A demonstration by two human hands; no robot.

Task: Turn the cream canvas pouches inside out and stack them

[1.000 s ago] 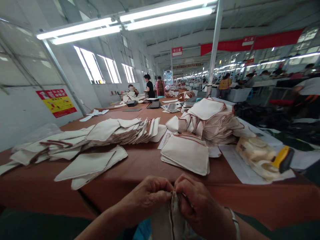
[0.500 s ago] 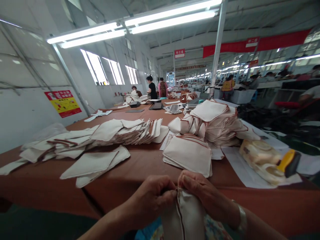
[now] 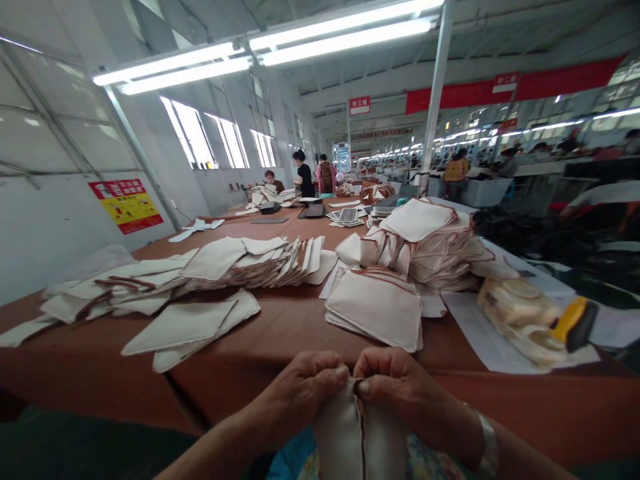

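Note:
Both hands pinch the top end of a cream fabric piece [image 3: 337, 433] that has a dark brown seam running down its middle. My left hand [image 3: 315, 390] grips it left of the seam, fingers closed. On the other side my right hand [image 3: 393, 383] is closed on the edge at the seam, thumb pressed against it. The fabric hangs down toward my lap, in front of the table edge. Just beyond my hands lies a small stack of cream fabric panels [image 3: 375, 310] with brown-edged seams.
Left on the brown table [image 3: 280, 327] are two loose panels [image 3: 185, 327] and a long row of overlapping panels [image 3: 240, 260]. A taller pile [image 3: 440, 247] stands at the right. Beside it, a plastic container [image 3: 517, 313] and a yellow-and-black tool [image 3: 575, 323] sit on white paper.
My hands have moved slightly apart at the top of the fabric, the left one shifting a little left. More of the seam's upper end shows between them.

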